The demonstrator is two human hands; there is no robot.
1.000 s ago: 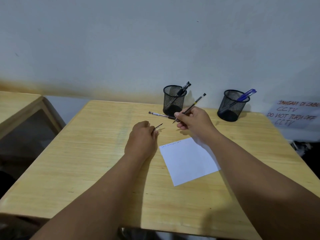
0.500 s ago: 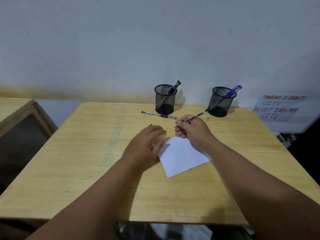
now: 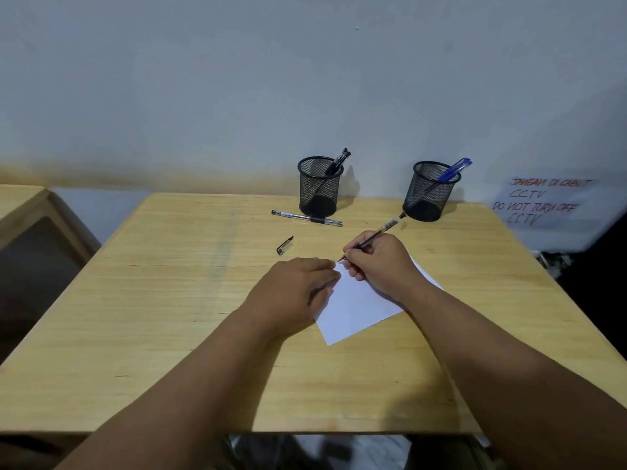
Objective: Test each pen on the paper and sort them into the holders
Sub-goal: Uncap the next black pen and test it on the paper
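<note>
Now my right hand point(image 3: 376, 262) is gripping one slim black pen point(image 3: 381, 232), its tip touching the top corner of the single white paper sheet point(image 3: 356, 307), while my left hand point(image 3: 295, 290) is pressing flat on the sheet's left edge. Two black mesh holders point(image 3: 319, 188) are standing at the wooden table's point(image 3: 169, 300) back, one pen in each. One capped pen point(image 3: 305, 217) and one loose cap point(image 3: 284, 245) are lying nearby.

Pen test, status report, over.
Right hand grips pen, tip at paper. Left hand flat on paper. Cap lies clear.
</note>
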